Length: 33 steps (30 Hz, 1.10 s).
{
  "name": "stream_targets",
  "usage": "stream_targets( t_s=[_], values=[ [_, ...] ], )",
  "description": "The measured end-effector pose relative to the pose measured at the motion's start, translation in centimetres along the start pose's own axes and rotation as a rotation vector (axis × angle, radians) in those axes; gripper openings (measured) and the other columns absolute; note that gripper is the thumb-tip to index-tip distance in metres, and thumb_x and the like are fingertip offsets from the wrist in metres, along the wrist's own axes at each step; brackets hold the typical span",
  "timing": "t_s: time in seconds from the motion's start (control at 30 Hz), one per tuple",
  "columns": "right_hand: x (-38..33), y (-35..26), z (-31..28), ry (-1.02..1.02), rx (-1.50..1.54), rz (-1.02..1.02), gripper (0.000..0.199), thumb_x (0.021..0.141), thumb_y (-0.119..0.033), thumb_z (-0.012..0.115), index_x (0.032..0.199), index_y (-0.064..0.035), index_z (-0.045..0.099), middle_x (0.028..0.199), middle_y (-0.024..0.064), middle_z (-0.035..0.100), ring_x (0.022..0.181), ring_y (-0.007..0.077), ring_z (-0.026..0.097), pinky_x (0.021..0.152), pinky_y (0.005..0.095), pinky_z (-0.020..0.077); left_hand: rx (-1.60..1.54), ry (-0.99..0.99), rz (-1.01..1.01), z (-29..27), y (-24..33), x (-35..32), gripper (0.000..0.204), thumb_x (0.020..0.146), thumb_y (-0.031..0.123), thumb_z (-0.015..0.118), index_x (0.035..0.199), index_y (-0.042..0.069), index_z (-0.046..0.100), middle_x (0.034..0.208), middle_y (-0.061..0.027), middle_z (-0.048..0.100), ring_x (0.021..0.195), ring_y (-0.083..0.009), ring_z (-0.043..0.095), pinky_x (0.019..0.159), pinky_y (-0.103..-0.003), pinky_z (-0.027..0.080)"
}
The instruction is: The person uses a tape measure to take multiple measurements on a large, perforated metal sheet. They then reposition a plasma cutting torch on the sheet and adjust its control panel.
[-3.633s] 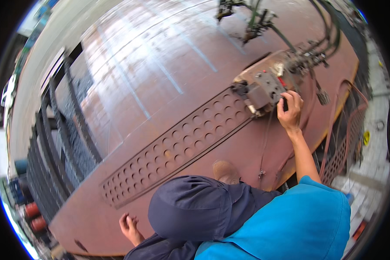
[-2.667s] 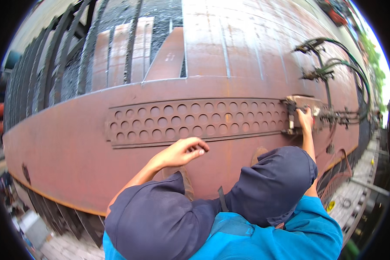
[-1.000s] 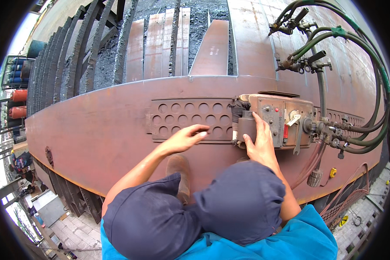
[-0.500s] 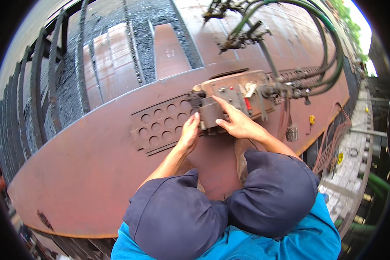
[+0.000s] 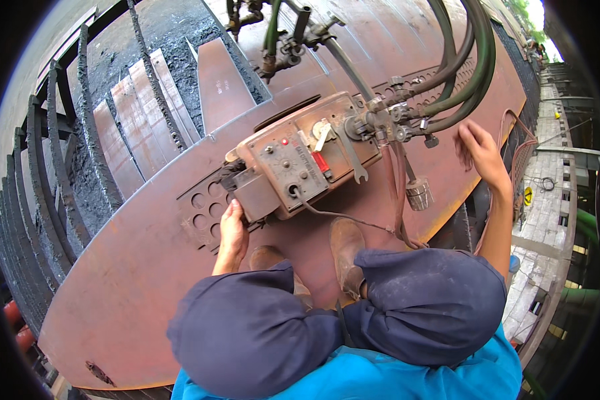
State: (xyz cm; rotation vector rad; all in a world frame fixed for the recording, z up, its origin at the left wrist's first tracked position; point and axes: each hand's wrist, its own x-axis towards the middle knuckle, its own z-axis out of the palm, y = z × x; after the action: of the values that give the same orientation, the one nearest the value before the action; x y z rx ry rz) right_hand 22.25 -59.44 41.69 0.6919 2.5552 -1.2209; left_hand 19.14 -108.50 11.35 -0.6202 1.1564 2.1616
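A portable gas-cutting carriage (image 5: 283, 157) stands tilted across the view on a perforated track (image 5: 200, 207). Its panel carries knobs, a red light, a red switch and a pale lever (image 5: 323, 135). On top lies an open-ended wrench (image 5: 351, 157). My left hand (image 5: 233, 233) touches the left end of the carriage, beside a brown box-shaped housing (image 5: 257, 195), its fingers stretched along the side. Held away to the right over the steel plate (image 5: 140, 287), my right hand (image 5: 481, 153) is empty, with loosely bent fingers. A cutting torch (image 5: 283, 53) sits on an arm beyond the carriage.
Thick green and dark hoses (image 5: 477, 73) arch from the carriage's right side. A metal cylinder (image 5: 419, 193) hangs beside reddish hoses. My boots (image 5: 347, 247) stand on the plate. Upright slats (image 5: 90, 120) line the left. A pale walkway (image 5: 553, 180) runs along the right.
My right hand has left the carriage and moved right, into the air. My left hand stays at the carriage's left end. The view has shifted, showing the panel more fully.
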Motion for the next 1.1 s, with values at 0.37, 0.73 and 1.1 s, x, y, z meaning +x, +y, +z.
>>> stream_targets(
  t_s=[0.37, 0.73, 1.1],
  values=[
    [15.9, 8.5, 9.9, 0.187, -0.337, -1.084, 0.032, 0.106, -0.026, 0.060, 0.123, 0.0001, 0.068, 0.114, 0.0137, 0.071, 0.098, 0.0241, 0.066, 0.085, 0.0399, 0.0522, 0.294, 0.052, -0.030, -4.7, 3.2, -3.1, 0.041, 0.110, 0.042, 0.054, 0.135, 0.011, 0.061, 0.126, 0.0000, 0.068, 0.113, -0.0133, 0.061, 0.098, -0.037, 0.046],
    [18.2, 8.3, 9.7, -0.041, -0.471, -1.053, 0.030, 0.097, -0.029, 0.064, 0.103, 0.0006, 0.063, 0.086, 0.0169, 0.058, 0.075, 0.0366, 0.057, 0.071, 0.0494, 0.0436, 0.319, 0.151, 0.067, -1.1, 2.6, -3.0, 0.035, 0.110, 0.043, 0.054, 0.111, 0.010, 0.067, 0.085, 0.0088, 0.058, 0.074, -0.0043, 0.045, 0.069, -0.025, 0.039],
    [17.1, 5.7, 6.3, -0.255, -0.444, -0.639, 0.030, 0.099, -0.030, 0.062, 0.101, -0.0002, 0.062, 0.083, 0.0155, 0.057, 0.073, 0.0343, 0.055, 0.069, 0.0479, 0.0430, 0.308, 0.055, 0.040, -2.3, 3.1, -2.4, 0.036, 0.109, 0.043, 0.055, 0.111, 0.009, 0.067, 0.087, 0.0075, 0.061, 0.074, -0.0041, 0.049, 0.069, -0.023, 0.042]
  ],
)
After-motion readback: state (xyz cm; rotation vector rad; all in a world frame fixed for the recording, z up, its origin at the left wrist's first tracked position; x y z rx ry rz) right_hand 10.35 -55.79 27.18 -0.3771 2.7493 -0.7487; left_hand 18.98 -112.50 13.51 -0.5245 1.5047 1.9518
